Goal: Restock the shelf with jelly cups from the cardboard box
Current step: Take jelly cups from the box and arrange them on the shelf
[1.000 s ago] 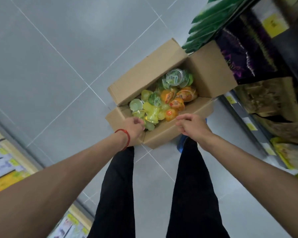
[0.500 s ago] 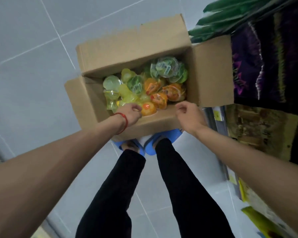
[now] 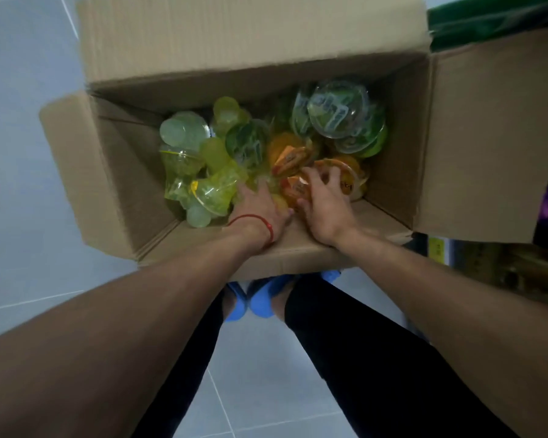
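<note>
An open cardboard box (image 3: 114,191) stands on the floor right below me. It holds several jelly cups: pale green and yellow ones (image 3: 203,172) on the left, green-lidded ones (image 3: 339,115) at the back right, orange ones (image 3: 348,175) at the front right. My left hand (image 3: 261,208), with a red string at the wrist, lies inside with fingers stretched into the yellow cups, tips buried. My right hand (image 3: 325,205) is beside it, its spread fingers curled over an orange jelly cup (image 3: 293,192) and the thumb on the cup's near side.
The box's flaps stand open; the right flap (image 3: 487,137) leans toward the shelf. Shelf goods (image 3: 506,273) with a yellow price tag (image 3: 437,251) fill the right edge, green packs (image 3: 487,23) the top right. My blue slippers (image 3: 260,303) stand on grey floor tiles (image 3: 19,153).
I have bent much closer to the box. Both hands have left its near edge and gone inside among the cups, the right one closing over an orange cup.
</note>
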`<state>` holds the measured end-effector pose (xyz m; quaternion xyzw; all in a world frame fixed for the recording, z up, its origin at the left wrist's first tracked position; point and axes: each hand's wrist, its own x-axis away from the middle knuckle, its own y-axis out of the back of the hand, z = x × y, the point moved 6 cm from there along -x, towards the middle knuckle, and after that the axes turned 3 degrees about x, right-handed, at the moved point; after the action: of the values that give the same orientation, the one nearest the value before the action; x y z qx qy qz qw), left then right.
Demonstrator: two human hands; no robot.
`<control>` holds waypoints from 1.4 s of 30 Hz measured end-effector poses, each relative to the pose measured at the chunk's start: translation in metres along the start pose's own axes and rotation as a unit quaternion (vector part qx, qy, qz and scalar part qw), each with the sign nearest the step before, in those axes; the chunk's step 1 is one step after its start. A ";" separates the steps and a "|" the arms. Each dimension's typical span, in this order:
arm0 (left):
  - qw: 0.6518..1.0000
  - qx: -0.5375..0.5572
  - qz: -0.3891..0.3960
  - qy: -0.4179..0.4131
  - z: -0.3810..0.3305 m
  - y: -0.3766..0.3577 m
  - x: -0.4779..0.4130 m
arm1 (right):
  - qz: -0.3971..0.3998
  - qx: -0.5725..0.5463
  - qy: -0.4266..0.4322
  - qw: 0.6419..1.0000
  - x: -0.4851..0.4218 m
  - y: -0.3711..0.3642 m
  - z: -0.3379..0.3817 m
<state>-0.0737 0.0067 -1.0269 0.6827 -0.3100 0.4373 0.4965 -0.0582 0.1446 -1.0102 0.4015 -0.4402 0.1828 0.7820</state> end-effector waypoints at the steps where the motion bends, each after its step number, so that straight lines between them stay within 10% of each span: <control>1: 1.000 0.002 -0.002 -0.005 -0.001 0.001 -0.001 | -0.002 0.002 0.001 1.000 0.001 0.001 0.000; 14: 0.946 0.320 0.004 0.048 0.032 0.095 0.103 | -0.076 -0.217 -0.078 0.970 0.101 0.056 0.017; 25: 0.872 0.461 0.150 0.067 0.014 0.144 0.212 | -0.111 -0.606 -0.127 0.778 0.224 0.059 0.051; 33: 0.912 0.357 0.194 -0.058 0.007 0.170 0.275 | -0.136 -0.758 -0.083 0.632 0.319 0.030 0.081; 42: 0.909 0.335 0.223 -0.109 0.025 0.144 0.354 | -0.139 -0.810 -0.027 0.568 0.422 -0.001 0.080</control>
<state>-0.0396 -0.0583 -0.6511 0.7653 -0.3414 0.5380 0.0913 0.1291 0.0524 -0.6353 -0.3392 -0.3639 -0.3726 0.7833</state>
